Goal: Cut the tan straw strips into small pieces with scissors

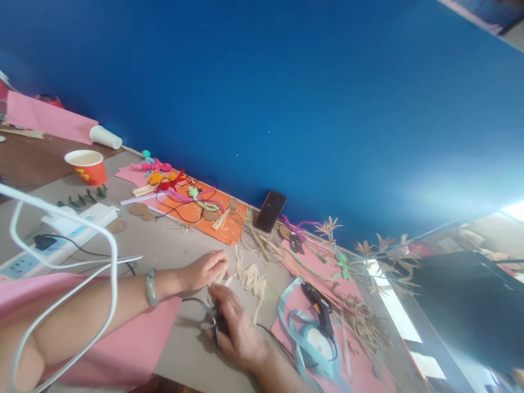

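Observation:
My left hand (209, 269), with a pale green bangle (152, 287) on its wrist, is closed, its fingers pinched on a pale raffia strip (221, 277). Close in front of it my right hand (239, 330) curls around what looks like dark-handled scissors (214, 315); the palm hides part of them. The right fingertips come near the same strip, and I cannot tell whether they touch it. Just beyond both hands a crinkled heap of raffia (250, 277) lies on the grey table (184, 349).
A glue gun (321, 311) and light blue ribbon roll (317, 341) lie at right on pink paper. A phone (271, 210) leans on the blue wall. At left are a paper cup (87, 166), a power strip (61, 240) and a looping white cable (113, 284) near the camera.

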`<state>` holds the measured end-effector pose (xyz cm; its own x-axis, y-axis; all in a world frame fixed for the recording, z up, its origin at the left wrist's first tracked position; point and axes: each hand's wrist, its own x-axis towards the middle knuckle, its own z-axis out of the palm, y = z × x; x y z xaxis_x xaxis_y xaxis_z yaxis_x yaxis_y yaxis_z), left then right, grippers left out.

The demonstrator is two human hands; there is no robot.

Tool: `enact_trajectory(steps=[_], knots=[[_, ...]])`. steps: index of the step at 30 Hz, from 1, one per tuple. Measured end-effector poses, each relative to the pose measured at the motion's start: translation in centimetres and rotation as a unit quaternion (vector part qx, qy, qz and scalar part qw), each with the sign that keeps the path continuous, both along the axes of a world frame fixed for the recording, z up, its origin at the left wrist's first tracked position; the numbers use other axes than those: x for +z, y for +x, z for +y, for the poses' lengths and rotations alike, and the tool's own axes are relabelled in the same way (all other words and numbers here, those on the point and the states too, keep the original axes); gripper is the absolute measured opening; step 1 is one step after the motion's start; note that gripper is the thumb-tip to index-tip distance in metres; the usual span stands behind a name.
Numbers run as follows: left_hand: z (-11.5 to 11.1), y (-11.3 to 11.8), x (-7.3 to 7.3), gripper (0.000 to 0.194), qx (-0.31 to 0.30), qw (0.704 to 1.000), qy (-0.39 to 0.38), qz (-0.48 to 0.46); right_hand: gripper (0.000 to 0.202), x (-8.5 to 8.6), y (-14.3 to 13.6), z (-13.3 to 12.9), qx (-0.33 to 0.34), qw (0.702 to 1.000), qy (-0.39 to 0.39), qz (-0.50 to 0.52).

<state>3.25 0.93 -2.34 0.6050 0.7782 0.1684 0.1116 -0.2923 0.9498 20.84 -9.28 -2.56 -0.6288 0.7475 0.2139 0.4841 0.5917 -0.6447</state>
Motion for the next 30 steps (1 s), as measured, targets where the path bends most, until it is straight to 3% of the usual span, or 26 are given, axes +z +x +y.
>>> enact_trajectory(steps=[11,16,23,30], knots=[[0.7,0.1,-1.2,0.022,0.015,0.996,-0.079,-0.046,0.058,0.3,-0.5,-0.4,-0.02,0.998,0.019,-0.059],[0.9,0.1,-1.3,0.022,0.02,0.994,-0.092,-0.06,0.05,0.4,-0.7,-0.7,-0.02,0.996,0.052,-0.062],[1.2,0.2,-1.9,0.021,0.017,0.993,-0.091,-0.072,0.038,0.7,-1.1,-0.7,0.058,0.989,0.104,-0.088],[0.7,0.1,-0.6,0.021,0.056,0.992,-0.065,-0.098,0.032,-0.1,-0.8,-0.8,0.041,0.983,0.148,-0.104]])
